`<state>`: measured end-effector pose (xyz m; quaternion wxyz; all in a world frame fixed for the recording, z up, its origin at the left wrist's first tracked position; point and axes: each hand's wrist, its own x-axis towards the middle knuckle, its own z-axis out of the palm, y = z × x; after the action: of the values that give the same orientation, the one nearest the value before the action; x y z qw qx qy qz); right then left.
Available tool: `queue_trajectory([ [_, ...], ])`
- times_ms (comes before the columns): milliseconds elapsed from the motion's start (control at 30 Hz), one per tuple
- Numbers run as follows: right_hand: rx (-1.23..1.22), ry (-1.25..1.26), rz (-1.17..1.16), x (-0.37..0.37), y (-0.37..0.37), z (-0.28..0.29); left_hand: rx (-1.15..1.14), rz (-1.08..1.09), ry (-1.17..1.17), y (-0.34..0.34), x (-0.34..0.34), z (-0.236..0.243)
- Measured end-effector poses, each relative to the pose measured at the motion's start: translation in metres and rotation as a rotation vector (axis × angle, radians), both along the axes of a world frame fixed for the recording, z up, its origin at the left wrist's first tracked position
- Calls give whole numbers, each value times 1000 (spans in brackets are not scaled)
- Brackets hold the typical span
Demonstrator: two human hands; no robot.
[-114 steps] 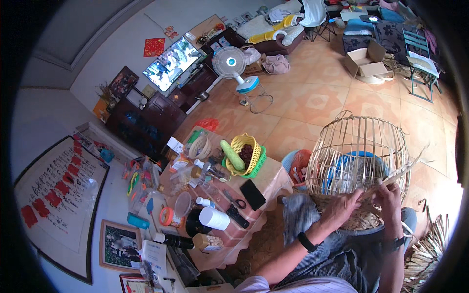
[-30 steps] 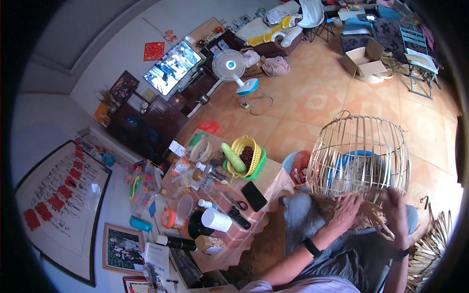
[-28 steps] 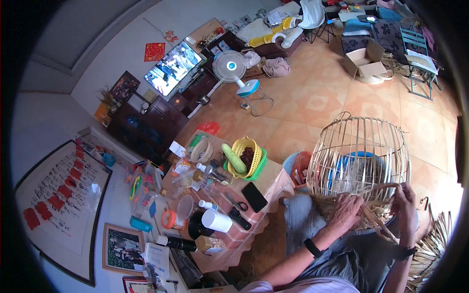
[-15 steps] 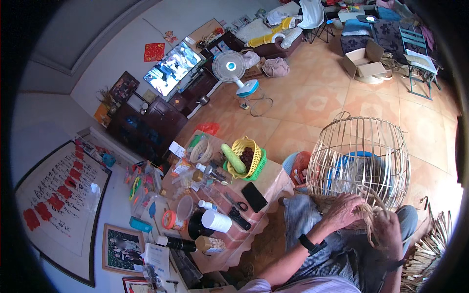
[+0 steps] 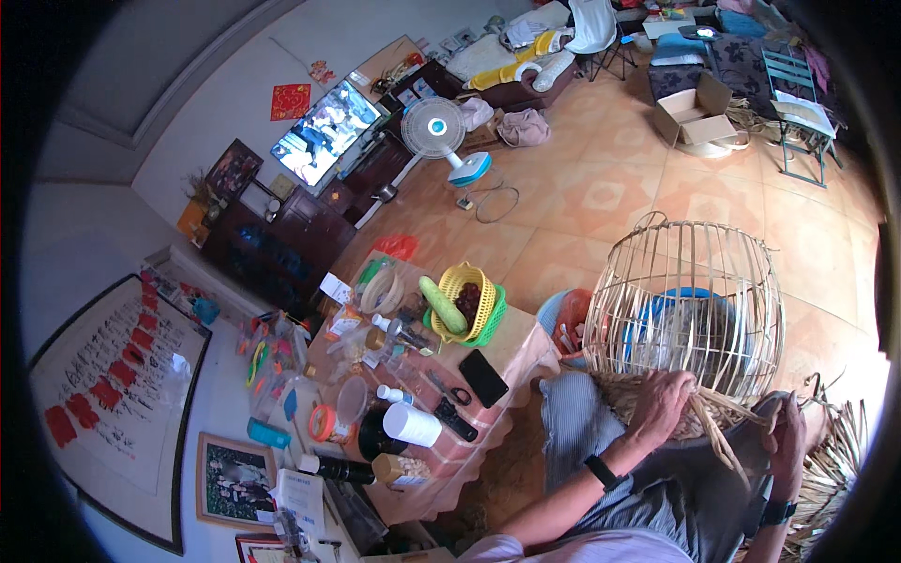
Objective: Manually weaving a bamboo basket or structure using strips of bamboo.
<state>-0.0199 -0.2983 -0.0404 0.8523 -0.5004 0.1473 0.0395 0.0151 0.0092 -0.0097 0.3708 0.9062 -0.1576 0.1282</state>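
Observation:
A half-woven basket (image 5: 608, 310) of thin pale strips rests against my lap, its open ribs spreading away from me. My left hand (image 5: 663, 402) is closed on the woven edge nearest me, where loose straw strips (image 5: 717, 441) hang down. To its right, my right hand (image 5: 785, 433) pinches a strip (image 5: 737, 405) that runs across from the woven edge. The fingertips of the left hand are partly hidden behind the hand itself. Dark bands sit on both wrists.
Beyond the basket ribs a blue basin (image 5: 648, 324) shows. A bundle of dry strips (image 5: 849, 450) lies at my right. On the left, a cluttered table (image 5: 511, 375) carries a phone (image 5: 483, 378), scissors (image 5: 450, 387), bottles and a yellow basket (image 5: 488, 305). A fan (image 5: 434, 128) stands farther off.
My right hand has moved right, away from the left hand, drawing a strip out between them. The left hand stays near the same spot at the basket's edge.

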Motion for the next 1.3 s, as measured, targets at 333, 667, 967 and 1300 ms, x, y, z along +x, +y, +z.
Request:
queue_trajectory([
  [333,98,-48,2,0,7,-12,-133,59,29,1,-1,-4],
  [667,55,-92,19,-3,10,-13,-35,53,-81,0,-2,-6],
  [967,122,-93,-19,-4,14,-11,-20,50,-51,0,-2,-4],
  [1300,137,-100,-36,-3,15,-11,-15,49,-87,-1,-1,-8],
])
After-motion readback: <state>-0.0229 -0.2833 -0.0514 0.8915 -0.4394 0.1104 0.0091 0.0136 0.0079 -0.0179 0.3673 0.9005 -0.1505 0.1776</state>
